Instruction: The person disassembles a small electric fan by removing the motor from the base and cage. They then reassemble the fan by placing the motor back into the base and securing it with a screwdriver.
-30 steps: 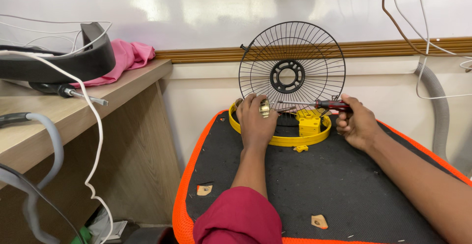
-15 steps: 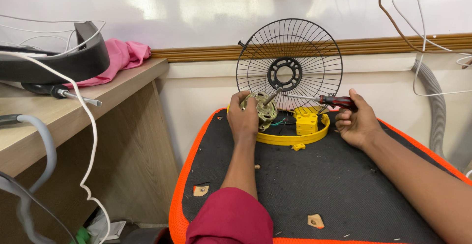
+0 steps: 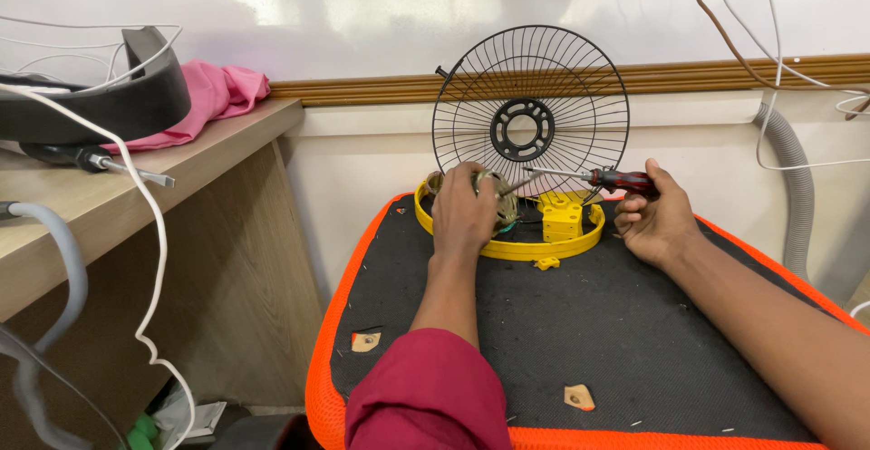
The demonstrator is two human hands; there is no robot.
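— Where do things stand with the fan right now?

— You have it well apart. The wire grille stands upright at the far edge of the tabletop, leaning at the wall, with nothing mounted in its centre ring. The yellow base ring lies flat in front of it, and a yellow block sits inside the ring toward the right.

— And my hands?

— Your left hand is closed over the motor, holding it down inside the ring on its left side. Your right hand grips the red-handled screwdriver, its shaft lying nearly level and its tip reaching left toward the motor. The tip seems to touch it, though your fingers hide the exact spot, so I can't say which screw, if any, it is on.

— So how much is done?

— Judging by the layout, the grille is free and the motor is out of its mount, resting in the ring with short wires trailing under it. No blade or front cover shows anywhere in view. A small yellow piece lies loose just near of the ring, and two tan scraps lie on the near part of the tabletop.

— What is left, then?

— The motor itself is the open item: it is neither fixed to the grille nor set aside. Whether it is coming apart or going back together, I would not say from this alone. A second screwdriver lies on the wooden bench at the far left, unused.
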